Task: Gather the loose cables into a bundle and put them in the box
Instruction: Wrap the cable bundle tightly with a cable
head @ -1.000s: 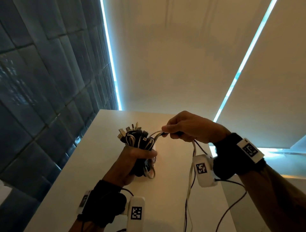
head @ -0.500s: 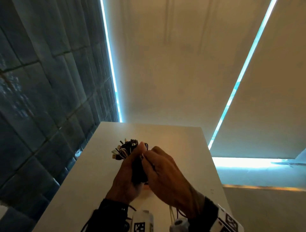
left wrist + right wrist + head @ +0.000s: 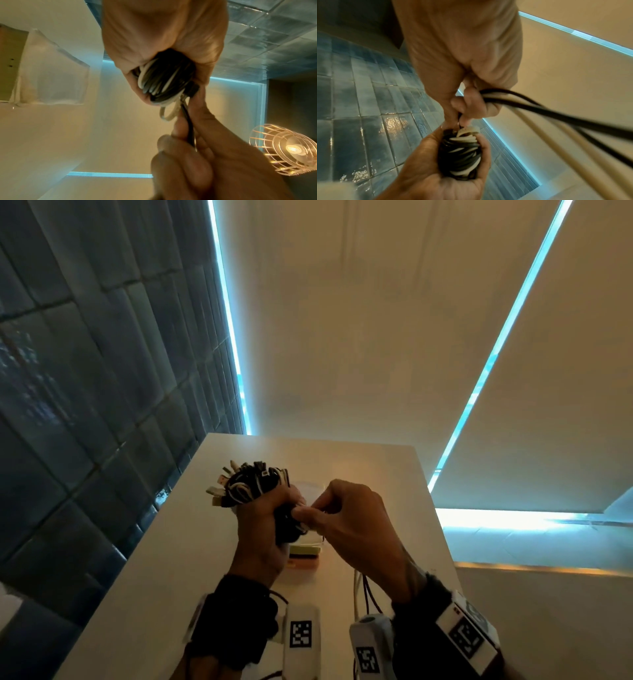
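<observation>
My left hand (image 3: 270, 508) grips a thick bundle of black and white cables (image 3: 253, 487) upright above the table, plug ends sticking out at the top. My right hand (image 3: 308, 513) is against the bundle's right side and pinches its loose cable tails (image 3: 556, 115), which trail down toward my wrist. The left wrist view shows my right fingers (image 3: 180, 135) pinching a black cable (image 3: 188, 127) just below the coil (image 3: 164, 78). A clear plastic box (image 3: 51, 70) lies on the table, mostly hidden behind my hands in the head view.
The white table (image 3: 154, 577) runs along a blue tiled wall (image 3: 85, 405) on the left. Pale blinds (image 3: 342, 337) hang beyond its far edge. A wire-cage lamp (image 3: 283, 148) glows overhead.
My right hand came in from the right, passed over the bundle with the loose tails and now sits against its right side. My left hand kept its grip.
</observation>
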The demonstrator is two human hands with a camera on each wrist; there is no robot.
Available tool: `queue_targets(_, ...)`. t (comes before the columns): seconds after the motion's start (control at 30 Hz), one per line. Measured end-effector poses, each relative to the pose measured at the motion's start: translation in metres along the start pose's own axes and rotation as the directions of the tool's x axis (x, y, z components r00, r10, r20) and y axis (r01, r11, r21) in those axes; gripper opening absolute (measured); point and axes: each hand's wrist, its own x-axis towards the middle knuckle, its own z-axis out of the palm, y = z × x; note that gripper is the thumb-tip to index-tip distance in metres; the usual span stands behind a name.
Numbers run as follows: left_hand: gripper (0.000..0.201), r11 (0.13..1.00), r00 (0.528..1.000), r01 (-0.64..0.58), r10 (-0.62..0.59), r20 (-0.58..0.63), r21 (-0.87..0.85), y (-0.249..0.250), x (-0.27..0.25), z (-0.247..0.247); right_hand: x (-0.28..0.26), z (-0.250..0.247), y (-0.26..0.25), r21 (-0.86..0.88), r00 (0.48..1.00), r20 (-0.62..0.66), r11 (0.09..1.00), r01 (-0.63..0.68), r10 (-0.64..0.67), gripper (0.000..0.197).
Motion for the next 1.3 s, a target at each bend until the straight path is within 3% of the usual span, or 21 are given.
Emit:
queue_targets(0.07,0.024,0.999,0.994,-0.041,0.042,-0.101,0.016,0.002,0.008,-0.003,-0.006,0.003,0.004,0.021,1.0,0.026,1.0,0.0,-0.001,0.019)
queue_targets(0.2,0.029,0.997,0.978,-0.069,0.072,-0.194,0.023,0.001,0.016,-0.002,-0.014,0.014,0.016,0.29,0.999,0.029,0.956,0.029,-0.039,0.018)
queue_targets(0.33,0.006,0.995,0.993,0.078,-0.082,-0.081,-0.054,0.006,0.013,0.002,-0.022,0.027,0.036,0.629,0.983,0.149,0.777,-0.013,-0.104,0.015)
queue_targets(0.4,0.014,0.985,0.989,0.146,-0.148,-0.008,-0.088,0.009,0.008,0.009,-0.024,0.032,0.048,0.742,0.953,0.257,0.665,-0.089,-0.16,0.017)
queue_targets(0.47,0.019,0.972,0.976,0.206,-0.197,0.093,-0.11,0.014,0.0,0.019,-0.023,0.036,0.058,0.761,0.914,0.366,0.621,-0.185,-0.176,0.019)
queue_targets(0.53,0.024,0.957,0.951,0.268,-0.246,0.186,-0.106,0.017,-0.008,0.024,-0.02,0.038,0.065,0.726,0.868,0.463,0.639,-0.256,-0.179,0.022)
queue_targets(0.6,0.035,0.949,0.923,0.306,-0.277,0.266,-0.073,0.016,-0.013,0.021,-0.015,0.033,0.072,0.643,0.824,0.539,0.717,-0.269,-0.174,0.021)
queue_targets(0.7,0.05,0.936,0.891,0.35,-0.34,0.301,0.02,0.012,-0.02,0.01,0.0,0.011,0.076,0.326,0.812,0.573,0.939,-0.105,-0.109,0.01)
queue_targets(0.77,0.056,0.946,0.905,0.306,-0.324,0.276,0.106,0.008,-0.021,0.002,0.015,-0.006,0.076,0.099,0.806,0.589,0.995,0.007,-0.064,0.011)
queue_targets(0.9,0.071,0.963,0.947,0.184,-0.228,0.229,0.198,0.007,-0.022,-0.002,0.037,-0.029,0.067,-0.133,0.827,0.556,0.972,0.192,-0.087,0.012)
queue_targets(1.0,0.054,0.97,0.972,0.093,-0.138,0.19,0.226,0.01,-0.021,0.005,0.046,-0.034,0.056,-0.153,0.873,0.446,0.944,0.293,-0.198,0.007)
queue_targets(1.1,0.049,0.972,0.982,0.066,-0.103,0.159,0.228,0.011,-0.017,0.007,0.051,-0.037,0.05,-0.187,0.912,0.294,0.918,0.35,-0.288,0.018)
queue_targets(1.23,0.029,0.969,0.974,0.083,-0.128,0.185,0.233,0.007,-0.022,0.009,0.055,-0.042,0.039,-0.385,0.908,0.296,0.833,0.397,-0.296,0.026)
queue_targets(1.3,0.025,0.97,0.97,0.087,-0.134,0.202,0.227,0.005,-0.024,0.009,0.058,-0.046,0.034,-0.389,0.89,0.31,0.81,0.44,-0.335,0.028)
